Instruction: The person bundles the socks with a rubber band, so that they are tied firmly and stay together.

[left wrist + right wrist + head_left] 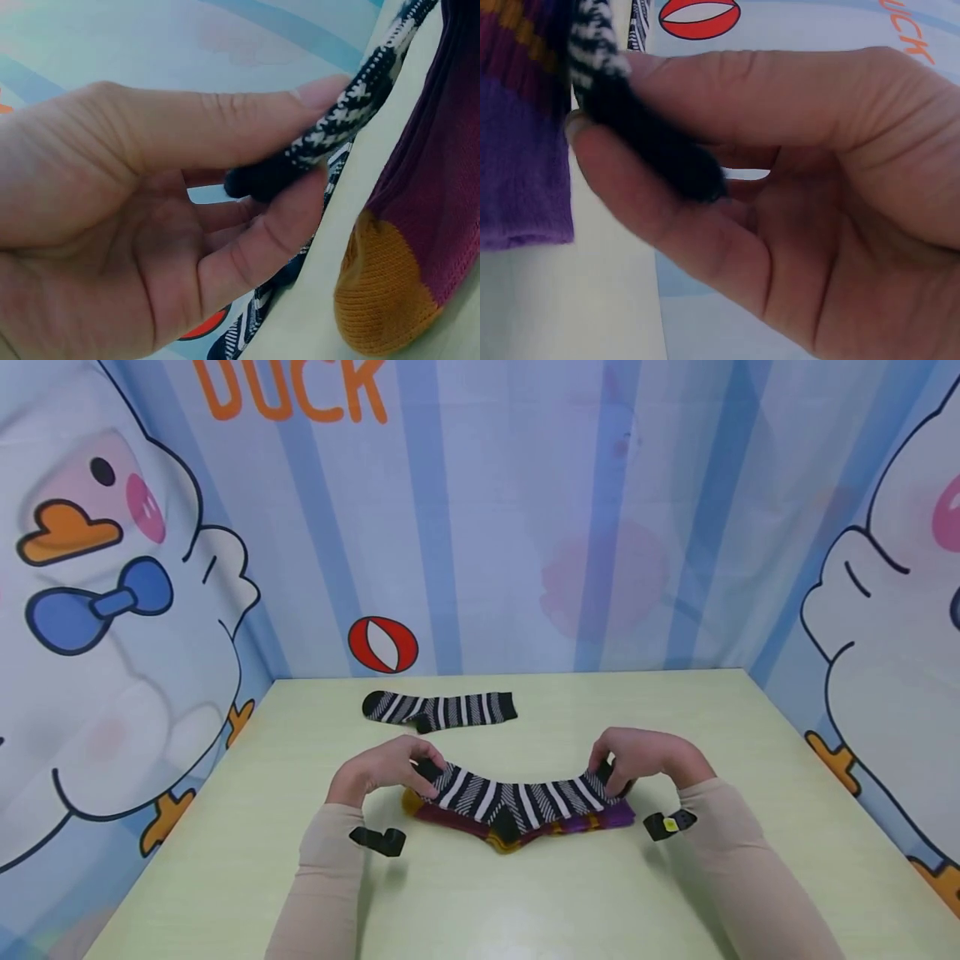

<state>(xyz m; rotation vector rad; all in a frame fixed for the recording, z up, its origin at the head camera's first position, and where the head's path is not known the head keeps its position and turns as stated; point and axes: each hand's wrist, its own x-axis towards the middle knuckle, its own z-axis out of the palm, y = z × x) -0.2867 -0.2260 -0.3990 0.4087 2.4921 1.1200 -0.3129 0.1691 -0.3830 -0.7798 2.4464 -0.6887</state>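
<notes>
- On the left, the left hand (390,768) is pinching the toe of the striped sock (483,797) between thumb and fingers; a loose pinch could let that end slip and fold under.
- Farther back, the second striped sock (450,712) is lying flat on the bench (315,718), toe leftward, well apart from both hands; a forearm or knuckle brushing it could skew it.
- In the middle, the held sock is sagging between its raised ends, heel nearest the person. I can't tell whether that heel is touching what's below; uneven lowering could leave it bunched or twisted.
- Beneath, the maroon sock (453,823) is lying on the bench, mustard heel showing; a dragging heel above could shift it.
- On the right, the right hand (652,756) is pinching the black cuff; letting go before the other hand could pull everything crooked.
</notes>
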